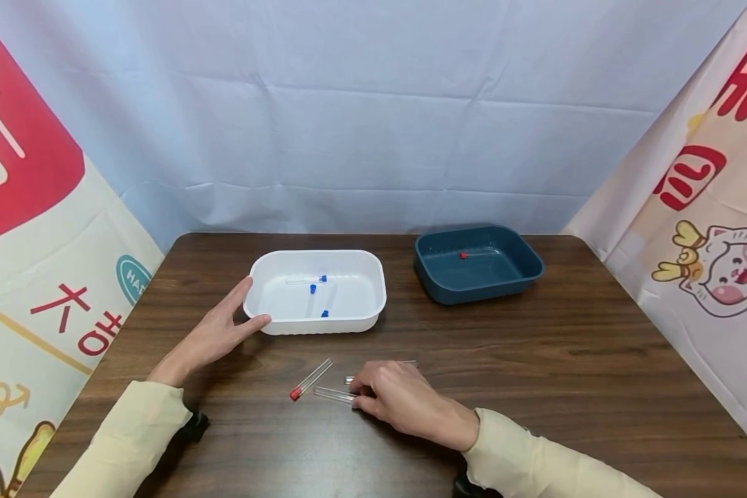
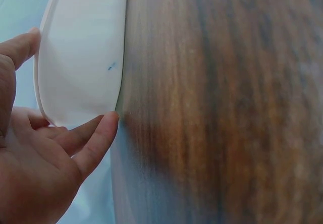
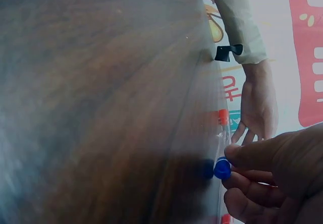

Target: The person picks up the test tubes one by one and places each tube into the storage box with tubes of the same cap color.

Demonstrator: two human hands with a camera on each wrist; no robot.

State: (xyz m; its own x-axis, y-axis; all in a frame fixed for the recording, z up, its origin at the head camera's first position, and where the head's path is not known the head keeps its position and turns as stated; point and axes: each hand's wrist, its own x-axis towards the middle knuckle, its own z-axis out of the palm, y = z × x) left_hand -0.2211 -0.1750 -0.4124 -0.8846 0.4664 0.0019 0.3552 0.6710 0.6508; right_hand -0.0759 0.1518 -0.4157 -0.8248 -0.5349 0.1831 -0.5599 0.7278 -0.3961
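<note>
Basin point(image 1: 320, 328), eleven o'clock: three blue-capped tubes point(image 1: 323, 279). Tray point(image 1: 488, 290), one o'clock: red-capped tube point(image 1: 463, 256). Left hand point(image 1: 214, 333) spread; right hand point(image 1: 401, 398) pinches blue cap point(image 3: 222, 169).

Soft, even light, pale glare on the near tabletop point(image 1: 311, 456), wrist views hazy and blurred

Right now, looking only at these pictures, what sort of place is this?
Likely a small indoor work booth: a cloth sheet hangs behind a brown table, with a white tray of capped tubes on it.
</note>
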